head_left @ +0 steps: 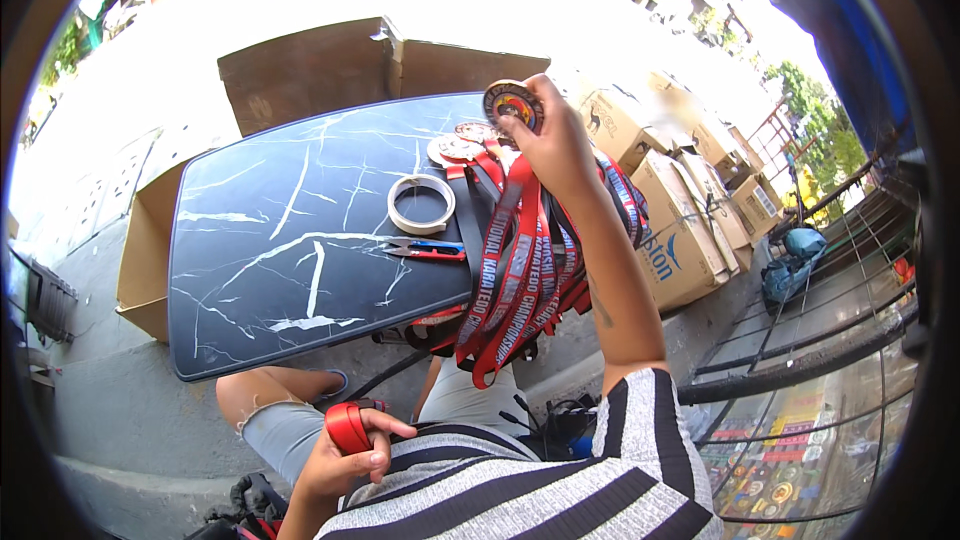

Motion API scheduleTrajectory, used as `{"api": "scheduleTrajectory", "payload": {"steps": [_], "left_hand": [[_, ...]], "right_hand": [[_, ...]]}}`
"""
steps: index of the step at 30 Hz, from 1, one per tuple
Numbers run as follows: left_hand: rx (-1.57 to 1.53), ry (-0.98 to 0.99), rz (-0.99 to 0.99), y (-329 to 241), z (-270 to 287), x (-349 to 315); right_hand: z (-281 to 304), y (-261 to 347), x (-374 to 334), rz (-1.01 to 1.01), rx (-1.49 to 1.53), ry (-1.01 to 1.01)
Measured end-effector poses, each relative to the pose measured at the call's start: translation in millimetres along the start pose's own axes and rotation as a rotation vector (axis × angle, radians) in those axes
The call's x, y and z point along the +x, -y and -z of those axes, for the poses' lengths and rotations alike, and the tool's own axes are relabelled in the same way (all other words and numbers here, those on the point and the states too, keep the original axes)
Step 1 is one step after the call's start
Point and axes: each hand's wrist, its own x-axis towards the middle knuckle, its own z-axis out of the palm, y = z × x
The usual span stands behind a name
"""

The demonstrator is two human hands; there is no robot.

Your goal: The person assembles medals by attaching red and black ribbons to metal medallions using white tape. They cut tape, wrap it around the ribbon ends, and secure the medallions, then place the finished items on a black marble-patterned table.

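Note:
Over the table's far right corner, my right hand [556, 140] grips a round medal [510, 106] with a coloured centre, its thumb across the face. Below it hangs a thick bundle of red and black printed lanyards [515, 265], draped over the table's right edge. More medals [458, 147] lie at the bundle's top, beside the held one. Down by my lap, my left hand [350, 455] has a loop of red ribbon [347, 428] around its fingers, with the index finger reaching out to the right. Thread snips [430, 249] with red and blue handles lie left of the lanyards.
A pale roll of tape [396, 202] rests on the dark marble-patterned table [250, 250]. Behind the table stands an open cardboard box [310, 75]. Stacked cartons [670, 230] and a metal rack [800, 370] are on the right. My knees are under the near edge.

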Motion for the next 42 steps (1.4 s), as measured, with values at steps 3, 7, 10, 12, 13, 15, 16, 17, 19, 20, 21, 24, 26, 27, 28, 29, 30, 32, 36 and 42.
{"api": "scheduleTrajectory", "payload": {"steps": [3,7,10,12,13,15,16,17,19,20,21,24,26,27,28,29,30,32,36,42], "left_hand": [[-0.025,0.038,0.068,-5.0,-3.1,0.7],[0.043,0.156,0.230,6.2,-11.7,9.2],[0.058,0.095,0.069,18.1,-13.4,9.2],[-0.124,-0.259,-0.025,23.9,-13.5,7.2],[-0.197,-0.267,-0.242,25.5,-13.9,5.6],[-0.146,-0.318,-0.393,26.1,-11.9,5.0],[-0.114,-0.378,-0.432,26.4,-11.3,5.5],[-0.082,-0.436,-0.471,27.9,-11.9,6.7],[-0.029,-0.484,-0.496,30.3,-13.3,11.9],[-0.010,-0.472,-0.481,31.6,-14.7,14.9],[-0.012,-0.472,-0.467,32.8,-16.3,18.6],[0.110,-0.517,-0.408,31.0,-22.9,26.7],[0.229,-0.570,-0.387,21.1,-26.1,28.1],[0.225,-0.585,-0.407,14.8,-27.6,26.9],[0.251,-0.579,-0.454,7.0,-28.2,24.7],[0.272,-0.514,-0.558,0.4,-28.1,23.3],[0.362,-0.587,-0.556,-4.2,-29.5,19.4],[0.377,-0.533,-0.525,-8.0,-26.2,17.2],[0.222,-0.588,-0.507,-8.9,-11.6,6.1],[0.180,-0.590,-0.540,-15.6,-7.3,0.5]], "right_hand": [[15.1,57.5,-28.2,-0.006,0.978,0.254],[-3.2,120.8,-95.0,0.062,0.994,0.473],[-36.6,149.1,-134.5,-0.114,1.603,0.628],[-40.6,146.0,-153.2,-0.138,1.523,0.643],[-40.7,141.1,-160.8,-0.138,1.575,0.604],[-37.9,124.8,-171.0,-0.296,1.571,0.642],[-35.9,115.0,-174.7,-0.362,1.613,0.654],[-33.8,104.0,-177.4,-0.357,1.488,0.684],[-32.7,86.5,-185.7,-0.497,1.423,0.842],[-32.3,75.9,-189.3,-0.260,1.090,0.926],[-30.7,64.5,-193.8,-0.025,0.782,0.956],[-44.0,44.7,-219.3,0.164,0.408,1.050],[-58.7,31.4,-235.3,0.155,0.151,1.124],[-67.5,25.3,-242.8,0.127,0.049,1.174],[-77.9,20.1,-248.6,0.102,-0.048,1.223],[-89.4,13.7,-250.9,0.057,-0.116,1.280],[-103.3,8.6,-250.4,0.075,-0.170,1.311],[-127.0,3.8,-249.9,0.093,-0.295,1.359],[-154.6,11.5,-243.4,0.222,-0.270,1.377],[-172.4,4.4,-241.5,0.196,-0.083,1.532]]}}
